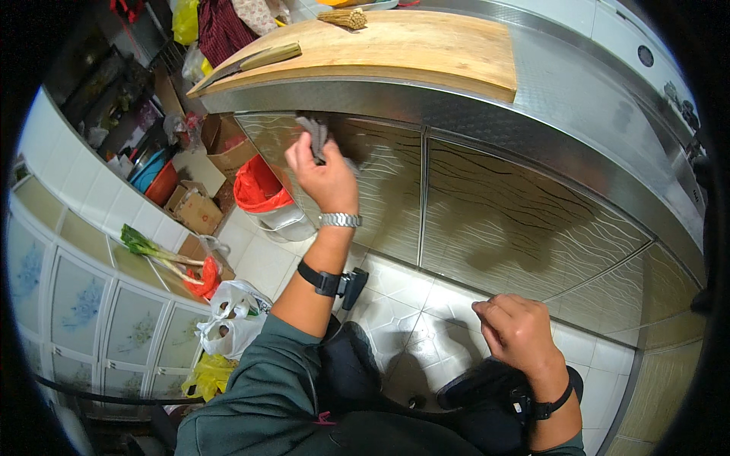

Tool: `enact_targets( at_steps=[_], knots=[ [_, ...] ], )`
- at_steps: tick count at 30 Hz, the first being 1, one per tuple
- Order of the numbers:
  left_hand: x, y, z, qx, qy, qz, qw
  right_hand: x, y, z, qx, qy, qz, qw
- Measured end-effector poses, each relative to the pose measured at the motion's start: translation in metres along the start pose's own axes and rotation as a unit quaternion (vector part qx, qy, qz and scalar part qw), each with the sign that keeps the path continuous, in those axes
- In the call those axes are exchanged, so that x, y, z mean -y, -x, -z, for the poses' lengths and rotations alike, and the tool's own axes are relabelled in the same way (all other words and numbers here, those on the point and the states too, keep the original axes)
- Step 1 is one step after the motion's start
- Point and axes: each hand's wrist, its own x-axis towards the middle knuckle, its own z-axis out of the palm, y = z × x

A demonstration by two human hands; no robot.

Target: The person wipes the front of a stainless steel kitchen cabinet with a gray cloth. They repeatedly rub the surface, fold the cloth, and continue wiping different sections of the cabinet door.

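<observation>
A grey cloth (312,131) is pinched in my left hand (328,178), raised in front of the patterned cabinet door (384,216) just under the counter edge. The cloth is against or very near the upper part of that door; I cannot tell which. My right hand (518,332) hangs lower, above my right knee, with its fingers curled in and nothing visible in them. It is apart from the second cabinet door (525,220).
On the counter lie a wooden board (411,45), a knife (262,58) and a bundle of sticks (344,17). A bin with a red liner (258,186) stands left of the cabinet. Cardboard boxes (196,209), white bags (232,315) and leeks (156,249) line the left side.
</observation>
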Motion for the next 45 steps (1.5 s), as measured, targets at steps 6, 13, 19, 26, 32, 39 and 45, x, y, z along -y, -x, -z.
enact_targets(
  at_steps=[6, 13, 19, 26, 32, 39, 45],
  knots=[
    [-0.056, 0.051, -0.007, 0.086, 0.092, -0.067, 0.990, 0.000, 0.002, 0.000, 0.008, 0.002, 0.000, 1.000],
    [-0.087, 0.070, -0.011, 0.160, 0.121, -0.116, 0.973, -0.005, -0.002, -0.006, 0.018, 0.010, -0.006, 1.000],
    [-0.064, 0.043, 0.008, 0.176, 0.014, -0.126, 0.976, -0.002, -0.016, -0.015, 0.011, 0.007, -0.005, 1.000],
    [0.016, -0.012, 0.021, 0.055, -0.099, -0.033, 0.993, -0.001, -0.035, -0.031, 0.031, 0.006, 0.003, 0.999],
    [0.113, -0.074, 0.033, -0.044, -0.151, -0.014, 0.987, -0.002, -0.043, -0.039, 0.048, 0.009, 0.002, 0.999],
    [0.212, -0.132, 0.052, -0.120, -0.158, 0.140, 0.970, -0.005, -0.041, -0.036, 0.053, 0.006, -0.024, 0.998],
    [0.224, -0.131, 0.051, -0.111, -0.192, 0.057, 0.973, -0.003, -0.035, -0.027, 0.066, 0.020, -0.035, 0.997]
  ],
)
